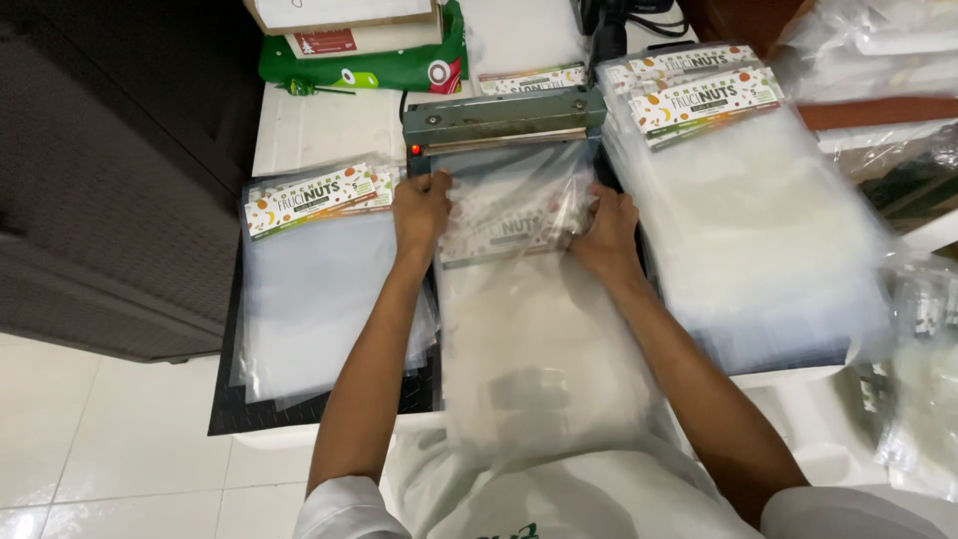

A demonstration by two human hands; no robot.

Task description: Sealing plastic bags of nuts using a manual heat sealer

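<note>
On our left lies a stack of clear plastic bags [319, 289] with colourful printed header cards, resting on a dark mat [225, 409] that overhangs the white worktop [309, 130]. To our right we see a taller, wider pile of the same bags [748, 220], header cards toward the far end. At the back of the worktop a green packet [369, 68] lies under a flat cardboard box [344, 15]. More loose clear plastic [923, 389] crowds the far right edge. Beside the worktop on the left stands a dark woven-textured cabinet [110, 180], above pale floor tiles [90, 439].
</note>
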